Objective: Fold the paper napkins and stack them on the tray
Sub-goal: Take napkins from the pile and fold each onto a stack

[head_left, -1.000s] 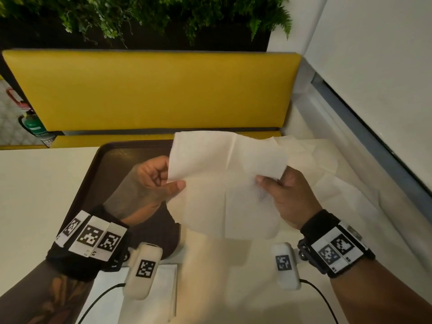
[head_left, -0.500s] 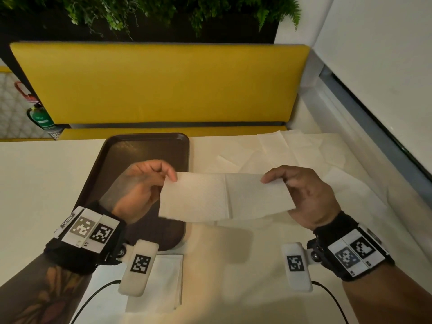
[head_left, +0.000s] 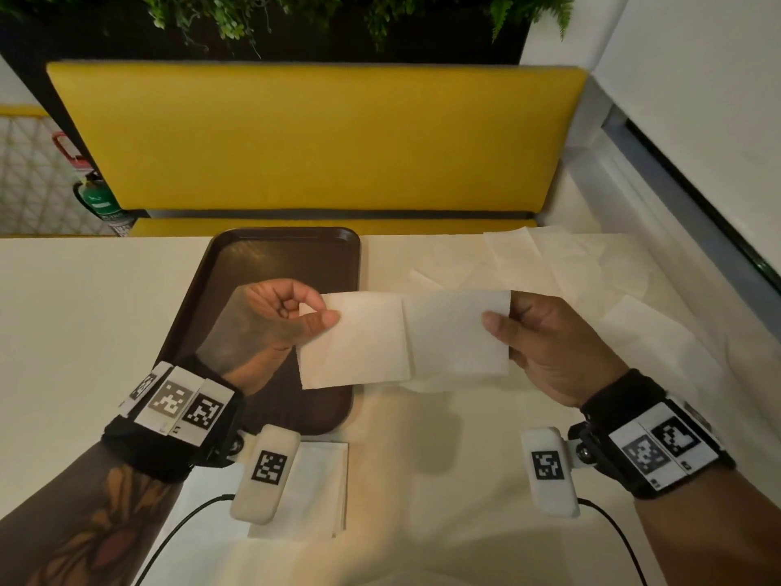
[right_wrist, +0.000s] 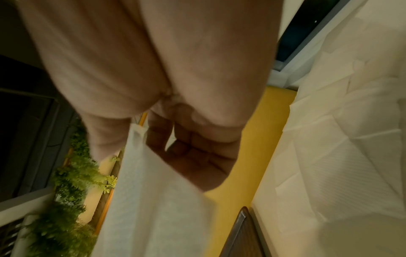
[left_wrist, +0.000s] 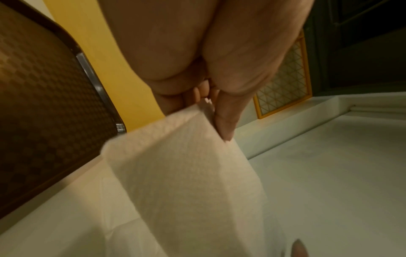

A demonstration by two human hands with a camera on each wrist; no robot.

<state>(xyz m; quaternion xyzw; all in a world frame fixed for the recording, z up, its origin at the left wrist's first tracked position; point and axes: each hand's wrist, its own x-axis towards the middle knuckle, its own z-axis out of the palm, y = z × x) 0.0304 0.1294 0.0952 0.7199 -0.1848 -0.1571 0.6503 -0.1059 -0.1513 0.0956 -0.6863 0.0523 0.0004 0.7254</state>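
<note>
Between both hands, above the table's near edge, the napkin (head_left: 403, 338) hangs as a strip, long axis running left to right, a crease at its middle. Left hand (head_left: 274, 319) pinches one short end, right hand (head_left: 545, 340) pinches the other. Brown tray (head_left: 270, 255) lies bare under the left hand, so that side is nearer for stacking.

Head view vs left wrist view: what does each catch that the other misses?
Head only: the right hand pinching the napkin's right end, the loose unfolded napkins far right on the table, and a folded stack near the person.

Left wrist only: a close look at the left hand's fingertips pinching the napkin's corner, and the tray's checkered texture.

Both: the left hand, the napkin held between the hands, the brown tray, the yellow bench.
</note>
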